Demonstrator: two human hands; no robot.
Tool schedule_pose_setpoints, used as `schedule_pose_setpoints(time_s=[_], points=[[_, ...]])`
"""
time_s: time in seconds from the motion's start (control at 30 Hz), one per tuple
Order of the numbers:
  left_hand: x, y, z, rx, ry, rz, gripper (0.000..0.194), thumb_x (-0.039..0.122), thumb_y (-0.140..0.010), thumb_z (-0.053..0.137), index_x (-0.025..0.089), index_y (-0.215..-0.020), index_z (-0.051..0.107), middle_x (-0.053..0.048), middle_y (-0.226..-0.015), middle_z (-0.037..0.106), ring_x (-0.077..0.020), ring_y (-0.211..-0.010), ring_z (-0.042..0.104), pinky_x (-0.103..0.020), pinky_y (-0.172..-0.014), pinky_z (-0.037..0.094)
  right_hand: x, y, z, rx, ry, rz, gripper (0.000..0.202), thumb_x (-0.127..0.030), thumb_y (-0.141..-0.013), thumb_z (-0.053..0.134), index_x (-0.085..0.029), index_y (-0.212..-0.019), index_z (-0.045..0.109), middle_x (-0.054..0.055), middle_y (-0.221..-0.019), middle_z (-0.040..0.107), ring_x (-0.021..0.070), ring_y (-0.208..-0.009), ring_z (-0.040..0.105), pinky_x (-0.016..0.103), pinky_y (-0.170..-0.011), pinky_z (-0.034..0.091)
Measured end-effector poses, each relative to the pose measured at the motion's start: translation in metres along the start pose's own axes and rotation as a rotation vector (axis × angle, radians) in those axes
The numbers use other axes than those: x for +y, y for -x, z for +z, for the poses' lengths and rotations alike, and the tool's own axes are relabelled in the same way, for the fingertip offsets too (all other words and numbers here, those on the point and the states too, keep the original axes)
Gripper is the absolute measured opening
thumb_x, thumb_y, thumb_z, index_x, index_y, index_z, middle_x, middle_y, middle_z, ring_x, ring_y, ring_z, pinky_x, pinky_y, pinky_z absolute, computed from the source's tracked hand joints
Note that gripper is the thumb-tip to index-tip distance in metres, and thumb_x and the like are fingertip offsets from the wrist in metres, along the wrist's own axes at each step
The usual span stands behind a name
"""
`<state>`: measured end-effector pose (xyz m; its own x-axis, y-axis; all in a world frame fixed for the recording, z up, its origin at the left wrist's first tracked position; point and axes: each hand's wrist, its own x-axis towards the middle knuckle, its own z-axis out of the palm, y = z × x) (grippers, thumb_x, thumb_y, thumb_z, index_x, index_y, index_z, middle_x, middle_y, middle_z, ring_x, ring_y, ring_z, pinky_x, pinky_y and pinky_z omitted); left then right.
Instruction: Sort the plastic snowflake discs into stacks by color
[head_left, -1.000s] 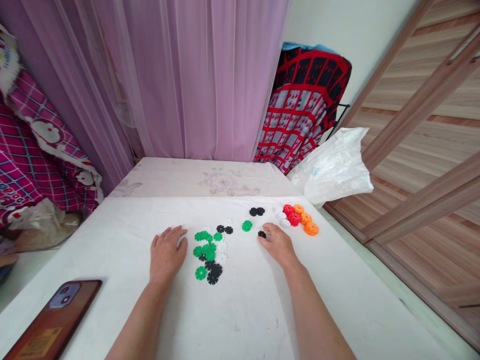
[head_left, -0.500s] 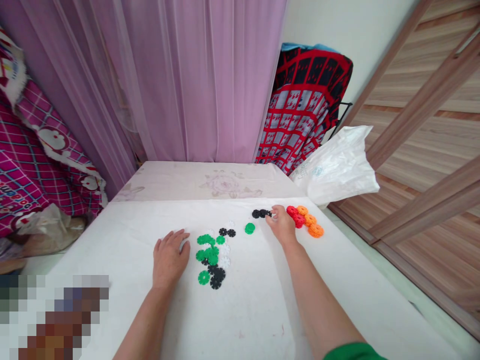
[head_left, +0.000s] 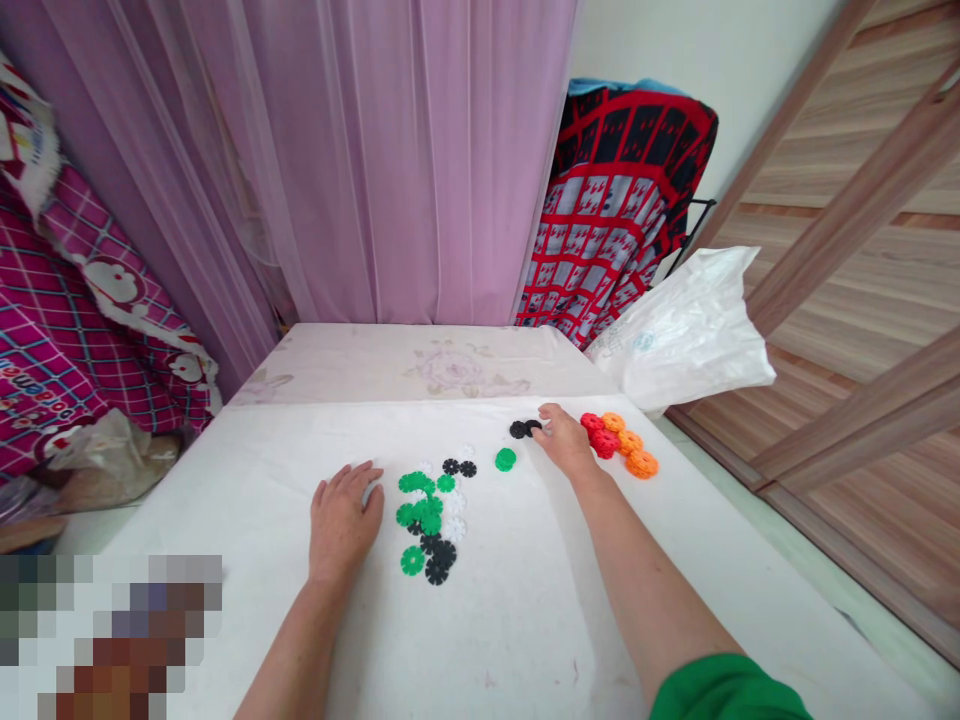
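Observation:
My left hand [head_left: 346, 520] rests palm-down on the white cloth, fingers spread and holding nothing. Just to its right lies a loose pile of notched plastic discs: green discs [head_left: 430, 515], black discs [head_left: 441, 560] and white discs [head_left: 455, 528], partly overlapping. Farther back, my right hand [head_left: 568, 440] has its thumb and fingertips pinched at the edge of a black snowflake disc [head_left: 533, 428], partly hidden by the fingers. Another black disc [head_left: 518, 430] touches it on the left. A small green stack [head_left: 505, 460] sits nearer me. Beyond that hand are red discs [head_left: 604, 442] and orange discs [head_left: 642, 464].
The table [head_left: 495, 630] has a white cover, with a floral cloth [head_left: 352, 360] at its far end. A white plastic bag [head_left: 682, 335] stands by the right edge. Behind hangs a purple curtain [head_left: 420, 170]; a wooden wardrobe [head_left: 862, 270] is at right.
My right hand has shifted slightly left against the black discs, and the disc at its fingertips now overlaps the row's right end. My left hand stays put. The view has shifted a little.

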<state>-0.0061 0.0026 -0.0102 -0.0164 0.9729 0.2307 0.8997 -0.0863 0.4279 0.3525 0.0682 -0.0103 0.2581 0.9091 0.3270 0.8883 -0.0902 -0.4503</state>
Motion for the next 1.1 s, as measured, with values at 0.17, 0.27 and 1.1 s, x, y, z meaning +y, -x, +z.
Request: schedule_pose_setpoints(time_s=[0.17, 0.27, 1.1], points=[[-0.001, 0.000, 0.000, 0.003, -0.004, -0.002, 0.036, 0.030, -0.088, 0.040, 0.025, -0.112, 0.066, -0.004, -0.131, 0.062, -0.0282, -0.129, 0.049, -0.052, -0.111, 0.030, -0.005, 0.038, -0.004, 0.138, -0.085, -0.030, 0.023, -0.015, -0.075, 0.047, -0.022, -0.091, 0.061, 0.003, -0.092, 0.070, 0.0173, -0.077, 0.063, 0.030, -0.072, 0.047], [0.000, 0.000, 0.000, -0.003, -0.007, 0.002, 0.036, 0.031, -0.088, 0.040, 0.024, -0.112, 0.066, -0.004, -0.131, 0.062, -0.0280, -0.130, 0.048, -0.052, -0.111, 0.029, -0.020, 0.074, 0.001, 0.180, -0.173, -0.093, 0.021, -0.016, -0.076, 0.043, -0.022, -0.083, 0.061, 0.003, -0.086, 0.069, 0.0170, -0.077, 0.063, 0.029, -0.074, 0.049], [0.003, 0.000, 0.000, 0.007, 0.018, -0.012, 0.035, 0.028, -0.087, 0.042, 0.025, -0.111, 0.067, -0.004, -0.131, 0.062, -0.0272, -0.130, 0.047, -0.053, -0.111, 0.029, -0.110, 0.109, 0.028, -0.120, -0.151, -0.060, 0.023, -0.027, -0.079, 0.059, -0.025, -0.101, 0.059, 0.001, -0.104, 0.068, 0.0157, -0.085, 0.064, 0.026, -0.076, 0.046]])
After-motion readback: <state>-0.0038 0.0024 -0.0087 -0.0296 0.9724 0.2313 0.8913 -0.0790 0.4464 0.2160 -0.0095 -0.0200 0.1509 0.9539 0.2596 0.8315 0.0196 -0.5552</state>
